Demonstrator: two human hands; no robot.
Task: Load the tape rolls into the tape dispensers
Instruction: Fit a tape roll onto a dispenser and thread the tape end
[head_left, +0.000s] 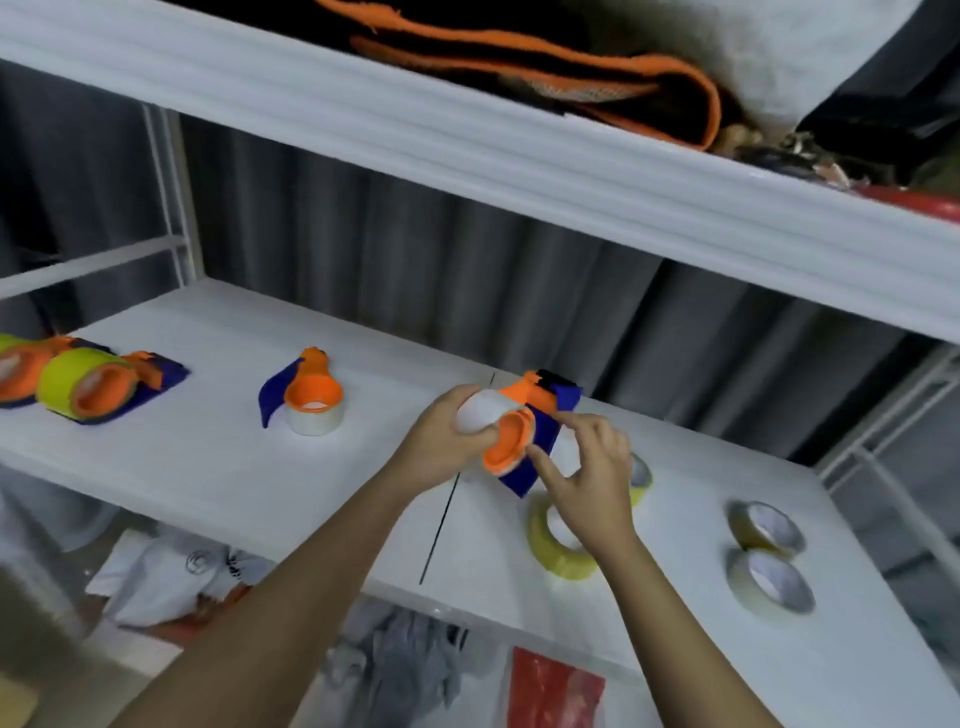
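From the head camera, the left hand curls its fingers round a clear, whitish roll of tape seated on the orange plastic hub of an orange-and-blue handheld tape dispenser, held just above the white shelf board. The right hand is at the dispenser's blue guard, thumb and forefinger closing on its edge; the grip itself is blurred. Under that hand lies a loose yellow tape roll, flat on the shelf, with another yellowish roll partly hidden behind it. Two pale tan rolls lie touching near the shelf's right end. Mid-shelf stands a second dispenser loaded with clear tape. At far left lie two dispensers loaded with yellow-green tape. On the upper shelf sits an orange-and-black folded strap.
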